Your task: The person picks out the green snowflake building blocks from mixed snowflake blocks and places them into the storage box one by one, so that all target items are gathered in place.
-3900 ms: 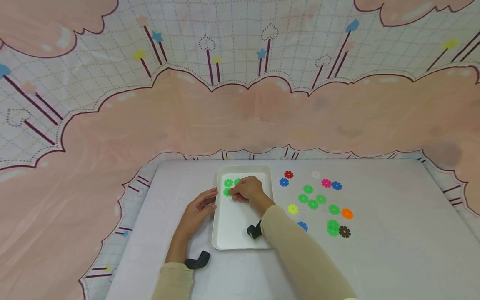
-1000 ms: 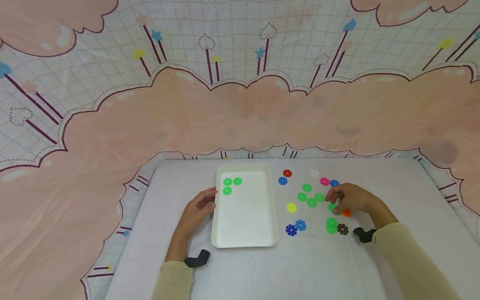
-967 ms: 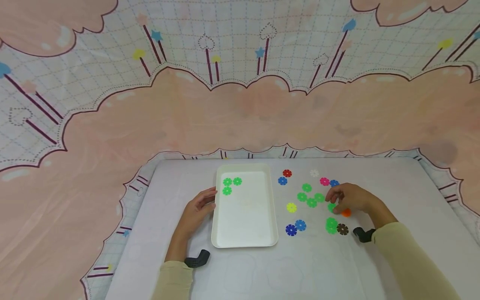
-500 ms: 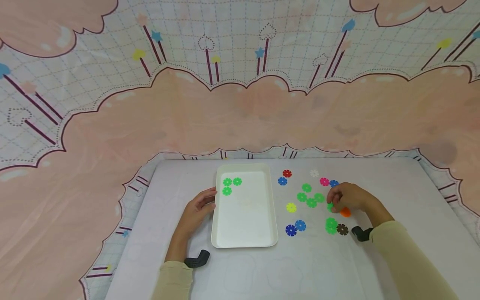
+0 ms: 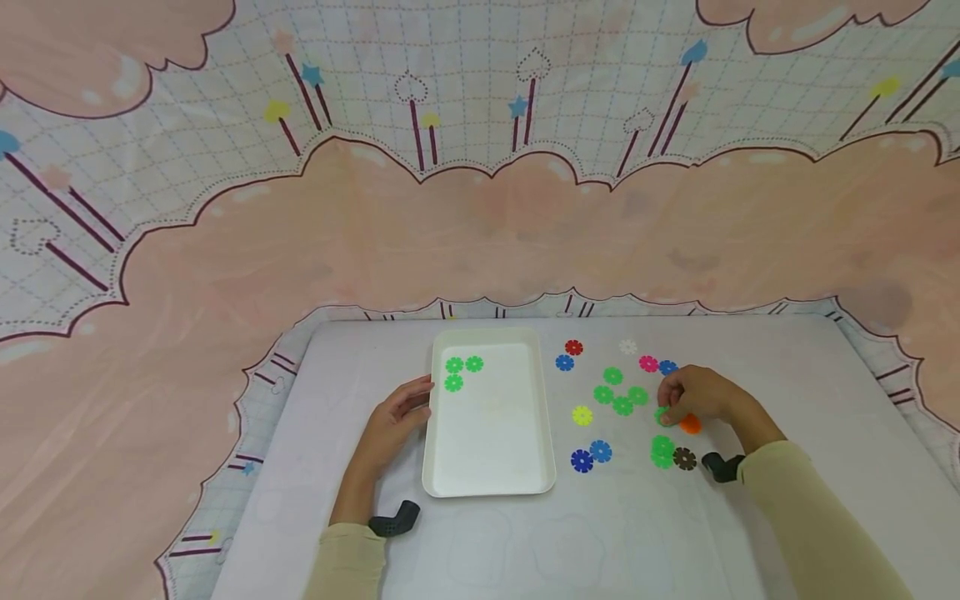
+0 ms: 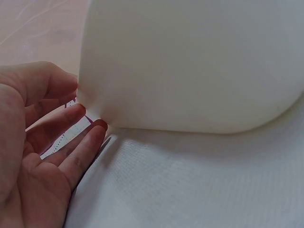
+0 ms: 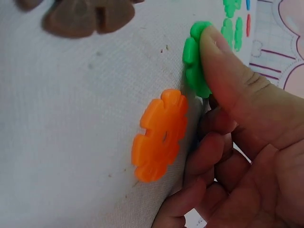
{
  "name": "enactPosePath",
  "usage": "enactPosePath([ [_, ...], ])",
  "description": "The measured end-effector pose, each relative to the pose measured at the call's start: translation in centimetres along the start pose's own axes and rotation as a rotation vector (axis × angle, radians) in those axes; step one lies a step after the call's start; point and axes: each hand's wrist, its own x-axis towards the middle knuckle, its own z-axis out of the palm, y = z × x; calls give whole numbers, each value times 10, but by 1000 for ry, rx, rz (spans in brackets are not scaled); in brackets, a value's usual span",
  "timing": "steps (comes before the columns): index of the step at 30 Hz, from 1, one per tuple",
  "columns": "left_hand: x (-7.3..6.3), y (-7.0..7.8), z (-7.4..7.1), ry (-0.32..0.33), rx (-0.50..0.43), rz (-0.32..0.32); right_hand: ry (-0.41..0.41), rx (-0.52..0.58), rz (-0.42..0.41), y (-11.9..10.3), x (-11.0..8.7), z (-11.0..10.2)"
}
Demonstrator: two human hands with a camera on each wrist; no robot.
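My left hand (image 5: 397, 417) rests its fingertips against the left side of a white tray (image 5: 491, 450); in the left wrist view the loosely bent fingers (image 6: 80, 152) touch the tray's edge. Three green snowflake discs (image 5: 453, 382) lie in the tray's upper left corner. On the table's right side, my right hand (image 5: 701, 393) pinches a green snowflake disc (image 7: 193, 61), its thumb over the disc's edge. Part of that disc is hidden by the thumb. Beside this hand lies an orange snowflake disc (image 7: 160, 137).
Right of the tray, several green discs (image 5: 622, 406) lie grouped. A brown disc (image 5: 685, 458) touches more green ones (image 5: 663, 452). A yellow disc (image 5: 582, 416), two blue discs (image 5: 582, 461), a red disc (image 5: 573, 347), a pink disc (image 5: 648, 363) and a white disc (image 5: 628, 347) lie around them.
My right hand has moved from the tray's green discs to the green disc beside the orange one, and its thumb and fingers have closed on it. The left hand has stayed at the tray.
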Motion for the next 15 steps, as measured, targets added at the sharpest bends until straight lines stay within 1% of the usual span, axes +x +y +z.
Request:
enactPosePath([
  [6,0,0,1,-7,-10,1,-17,28,9,0,-1,-1],
  [12,0,-1,0,-3,-11,15,-8,34,19,1,0,0],
  [15,0,-2,0,-1,-3,14,-2,47,0,2,1,0],
])
